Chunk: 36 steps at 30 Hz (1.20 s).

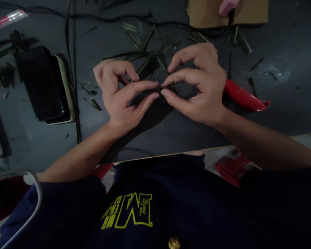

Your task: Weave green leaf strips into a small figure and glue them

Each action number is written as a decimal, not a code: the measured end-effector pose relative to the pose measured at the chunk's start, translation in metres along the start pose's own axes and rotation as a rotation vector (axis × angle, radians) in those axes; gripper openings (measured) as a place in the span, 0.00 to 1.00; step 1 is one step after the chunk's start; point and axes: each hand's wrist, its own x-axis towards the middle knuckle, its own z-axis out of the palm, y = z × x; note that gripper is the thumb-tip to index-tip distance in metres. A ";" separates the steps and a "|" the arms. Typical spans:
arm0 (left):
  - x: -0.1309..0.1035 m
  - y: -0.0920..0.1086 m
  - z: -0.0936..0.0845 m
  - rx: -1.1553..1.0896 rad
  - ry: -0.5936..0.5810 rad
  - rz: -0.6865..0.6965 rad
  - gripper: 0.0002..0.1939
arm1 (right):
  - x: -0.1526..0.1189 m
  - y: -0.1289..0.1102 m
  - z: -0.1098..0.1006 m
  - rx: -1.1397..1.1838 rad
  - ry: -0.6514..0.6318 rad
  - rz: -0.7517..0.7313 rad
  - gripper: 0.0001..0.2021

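Observation:
My left hand and my right hand meet over the dark table, thumb and index finger of each pinched together. Between the fingertips is a narrow green leaf strip, with a small curled or knotted spot at its middle. Its thin ends stick out past my right fingertips. Just beyond my hands lies a bunch of long green leaf blades that spread out from a joined centre. Whether this bunch connects to the pinched strip is hidden by my fingers.
A red curved object rests beside my right wrist. At left are a black phone-like slab on a pale-edged one and a dark cable. Leaf scraps litter the table. A cardboard piece with a pink-handled item lies far back.

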 end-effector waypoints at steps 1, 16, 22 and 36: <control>0.000 0.001 0.000 -0.011 -0.011 -0.007 0.29 | 0.000 0.000 0.000 -0.010 -0.004 0.001 0.06; 0.000 0.004 -0.002 0.070 0.048 0.082 0.27 | 0.000 -0.001 0.000 -0.054 -0.025 0.024 0.07; 0.001 0.002 0.000 0.070 0.027 0.047 0.28 | 0.000 0.001 0.003 -0.051 0.068 -0.069 0.06; -0.004 0.006 -0.001 0.067 0.054 -0.005 0.25 | 0.000 0.002 0.000 -0.066 0.042 -0.060 0.06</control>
